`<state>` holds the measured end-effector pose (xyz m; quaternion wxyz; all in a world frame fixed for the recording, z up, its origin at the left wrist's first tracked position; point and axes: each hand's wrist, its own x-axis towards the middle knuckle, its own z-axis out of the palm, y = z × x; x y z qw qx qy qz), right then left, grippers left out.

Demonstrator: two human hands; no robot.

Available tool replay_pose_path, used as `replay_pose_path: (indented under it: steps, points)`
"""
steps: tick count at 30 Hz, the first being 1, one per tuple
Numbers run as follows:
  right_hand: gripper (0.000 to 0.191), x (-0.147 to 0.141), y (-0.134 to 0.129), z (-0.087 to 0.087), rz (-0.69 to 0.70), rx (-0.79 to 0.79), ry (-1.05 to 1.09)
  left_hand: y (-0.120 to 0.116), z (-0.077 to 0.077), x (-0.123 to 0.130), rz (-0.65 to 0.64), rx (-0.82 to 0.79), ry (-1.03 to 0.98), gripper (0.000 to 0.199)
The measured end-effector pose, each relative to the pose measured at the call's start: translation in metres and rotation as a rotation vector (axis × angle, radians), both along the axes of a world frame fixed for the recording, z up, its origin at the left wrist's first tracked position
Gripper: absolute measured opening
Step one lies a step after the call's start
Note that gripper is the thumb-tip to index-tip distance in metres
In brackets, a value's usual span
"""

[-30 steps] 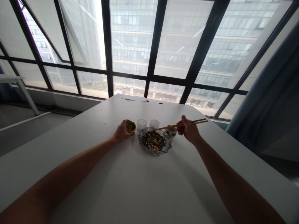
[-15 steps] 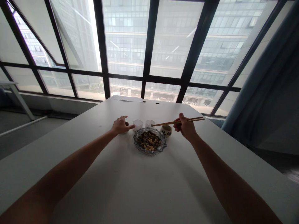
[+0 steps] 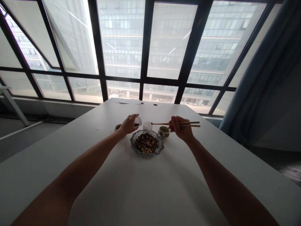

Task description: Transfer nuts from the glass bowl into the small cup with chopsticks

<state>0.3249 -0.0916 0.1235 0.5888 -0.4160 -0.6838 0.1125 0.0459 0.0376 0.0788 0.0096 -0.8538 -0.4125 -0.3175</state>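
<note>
My left hand (image 3: 129, 124) grips a small clear cup (image 3: 139, 120), which is tilted and has dark bits inside. Chopsticks (image 3: 162, 123) are held in my right hand (image 3: 182, 128). Their tips, with a small dark piece at the end, are by the rim of a second clear cup (image 3: 147, 126). In front of the cups sits a scalloped glass bowl (image 3: 160, 151) of peanuts and dark seeds or shells. A pale ceramic cup with dark markings (image 3: 164, 133) stands near my right hand. Partly hidden behind my left hand is another round cup (image 3: 117, 127).
Everything stands on a long white table (image 3: 150, 185). Papers (image 3: 124, 101) lie at its far end, near a dark round hole (image 3: 155, 104). Large framed windows rise behind it, and a blue curtain (image 3: 254, 78) hangs at the right.
My left hand has moved from the round cup to the left clear cup, gripping and tilting it. The chopsticks still hover by the other clear cup. The view has shifted slightly.
</note>
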Motion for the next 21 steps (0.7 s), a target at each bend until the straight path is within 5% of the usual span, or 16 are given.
replay_pose_path:
  steps: [7, 12, 16, 21]
  points:
    - [0.052, -0.005, -0.002, 0.002, 0.02, -0.023, 0.134, -0.002, -0.005, -0.009, -0.094, 0.1, -0.045, 0.07]
    - [0.058, -0.037, 0.011, 0.0, 0.032, -0.046, 0.292, -0.006, -0.003, -0.007, -0.103, 0.069, -0.136, 0.074]
    - [0.058, -0.063, 0.038, -0.01, 0.165, -0.174, 0.141, -0.009, -0.001, -0.005, -0.128, 0.04, -0.168, 0.077]
    - [0.061, -0.061, 0.042, -0.012, 0.085, -0.157, 0.192, -0.008, -0.001, -0.005, -0.091, -0.066, -0.143, 0.08]
